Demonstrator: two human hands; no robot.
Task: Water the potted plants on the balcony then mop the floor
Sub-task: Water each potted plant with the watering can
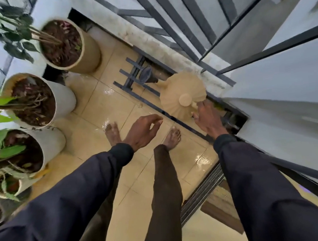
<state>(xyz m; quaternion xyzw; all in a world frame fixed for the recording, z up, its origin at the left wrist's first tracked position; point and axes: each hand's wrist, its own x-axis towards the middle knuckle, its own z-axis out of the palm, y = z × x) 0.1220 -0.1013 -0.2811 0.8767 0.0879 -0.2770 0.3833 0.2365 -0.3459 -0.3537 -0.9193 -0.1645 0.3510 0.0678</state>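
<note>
A beige plastic watering jug (180, 89) with a round lid knob stands on the wet tiled floor (105, 105) by the balcony ledge. My right hand (208, 119) reaches down to it with fingers spread, the fingertips at its handle but not closed around it. Above my bare feet, my left hand (142, 132) hovers with loosely curled fingers and holds nothing. Along the left stand three pale potted plants: a far pot (87, 50), a middle pot (64, 100) and a near pot (51, 143), all with dark soil and green leaves. No mop is in view.
A grey metal railing (167, 23) tops the stone ledge ahead. A dark cup-like object (146, 75) lies by a low metal grid near the jug. A glass door (284, 112) and its sliding track (201, 192) run along the right. Water glistens on the tiles.
</note>
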